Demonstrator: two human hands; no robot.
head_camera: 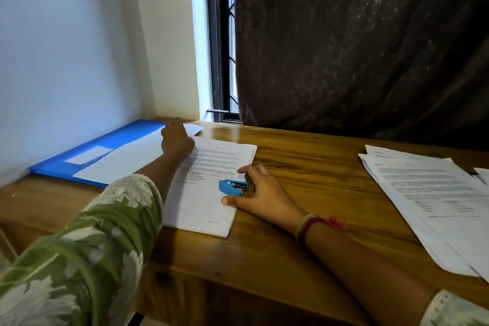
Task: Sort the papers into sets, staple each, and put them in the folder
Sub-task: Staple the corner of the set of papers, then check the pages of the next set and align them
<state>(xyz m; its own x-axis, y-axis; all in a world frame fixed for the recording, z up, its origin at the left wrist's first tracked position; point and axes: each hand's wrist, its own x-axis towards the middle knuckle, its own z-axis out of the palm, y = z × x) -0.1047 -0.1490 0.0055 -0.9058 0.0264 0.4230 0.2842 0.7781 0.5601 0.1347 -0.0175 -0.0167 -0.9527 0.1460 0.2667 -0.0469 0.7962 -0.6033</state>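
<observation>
Both of my hands were down among the papers. My right hand (pixel 260 190) lay relaxed and spread on the table, thumb and forefinger either side of the small blue stapler (pixel 234 187), touching it but not closed round it as far as I could see. The stapler rested on the lower half of a squared-up set of printed white pages (pixel 206 209), which sat in front of me. My left hand (pixel 176 138) reached across to the far corner of that set with its fingers curled. It showed only its back, so I could not tell whether it pinched a corner or held nothing. Just beyond it, a blank white sheet (pixel 127 159) lay across the flat blue plastic folder (pixel 79 151) by the wall; whether that sheet was inside the folder or only on top I could not tell. Well apart, on the right of the brown wooden table (pixel 304 156), a loose fan of printed papers (pixel 423 193) waited, not squared. I judged the work partly done: one set gathered and at the stapling or filing step, and the right-hand pile not yet sorted, stapled or filed.
</observation>
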